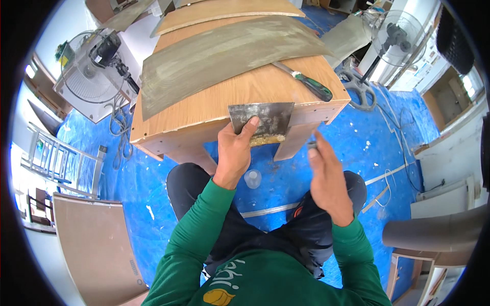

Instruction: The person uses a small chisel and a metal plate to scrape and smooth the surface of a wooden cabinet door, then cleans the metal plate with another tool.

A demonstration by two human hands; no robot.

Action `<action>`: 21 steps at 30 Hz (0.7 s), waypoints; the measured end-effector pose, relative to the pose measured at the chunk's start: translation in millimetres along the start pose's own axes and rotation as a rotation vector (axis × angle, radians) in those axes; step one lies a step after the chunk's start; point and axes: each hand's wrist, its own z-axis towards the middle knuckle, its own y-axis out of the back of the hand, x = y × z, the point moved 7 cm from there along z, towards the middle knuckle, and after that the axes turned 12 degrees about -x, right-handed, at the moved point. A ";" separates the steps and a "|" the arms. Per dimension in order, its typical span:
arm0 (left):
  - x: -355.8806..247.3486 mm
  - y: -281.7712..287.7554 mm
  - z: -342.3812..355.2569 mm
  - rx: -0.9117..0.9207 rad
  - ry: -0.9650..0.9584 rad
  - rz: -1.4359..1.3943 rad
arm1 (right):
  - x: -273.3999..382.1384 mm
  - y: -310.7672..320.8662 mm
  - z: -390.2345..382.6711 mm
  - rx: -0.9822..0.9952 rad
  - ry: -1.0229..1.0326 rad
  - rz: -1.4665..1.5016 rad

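My left hand grips a dark, worn rectangular metal scraper, thumb on its face and fingers behind. The scraper is held upright at the wooden table's near edge, and its lower edge carries a crusty yellowish strip. To the right, apart from it, my right hand is closed with its fingers pinched around something small and grey, too blurred to name. On the tabletop lies a chisel-like tool with a black and green handle. Its metal end touches a grey-brown smeared sheet lying across the table.
Another wooden board lies farther back. Fans stand at the left and right, with cables on the blue floor sheeting. A small translucent cup sits between my knees. A ladder and a brown panel are at left.
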 end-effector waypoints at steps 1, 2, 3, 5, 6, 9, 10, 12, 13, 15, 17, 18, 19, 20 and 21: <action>3.8 0.9 0.9 -0.023 -0.010 0.031 | 2.9 -8.4 -1.9 -0.009 0.137 -0.052; 7.6 1.6 2.3 -0.046 -0.020 0.062 | 1.2 -18.1 -4.0 0.014 0.122 -0.069; 11.3 3.4 3.4 -0.039 -0.039 0.056 | 3.0 -27.6 -3.6 0.005 0.080 -0.046; 17.6 7.7 4.5 -0.025 -0.070 0.040 | 4.6 -42.1 -1.8 -0.011 -0.008 -0.005; 19.9 5.5 3.8 -0.010 -0.003 0.002 | -5.6 -49.7 -1.6 -0.026 -0.044 0.032; 21.2 -3.1 -0.1 0.022 0.136 -0.097 | -21.8 -61.0 -2.8 -0.123 -0.163 0.176; 21.5 -4.9 -1.2 0.025 0.144 -0.117 | -17.0 -62.0 2.6 -0.149 -0.033 0.101; 20.2 -6.6 -2.1 0.024 0.156 -0.157 | -2.6 -64.7 12.8 -0.197 0.219 -0.047; 18.9 -6.2 -3.2 0.020 0.160 -0.176 | -0.2 -67.4 17.9 -0.192 0.205 -0.044; 20.3 -4.1 -3.1 0.013 0.151 -0.194 | 8.2 -72.4 26.1 -0.182 0.179 -0.040; 22.6 -0.9 -2.4 0.005 0.124 -0.190 | 9.2 -76.9 19.7 -0.190 0.210 -0.106; 29.0 0.1 -2.0 0.015 0.140 -0.157 | 10.3 -76.7 17.1 -0.199 0.228 -0.145; 35.0 1.8 0.2 0.027 0.146 -0.120 | 9.5 -78.6 7.4 -0.191 0.250 -0.151; 40.1 3.0 2.7 0.039 0.153 -0.084 | 6.7 -79.7 -9.4 -0.183 0.271 -0.157; 39.6 5.3 3.0 0.033 0.136 -0.057 | 12.4 -80.1 -17.8 -0.166 0.288 -0.160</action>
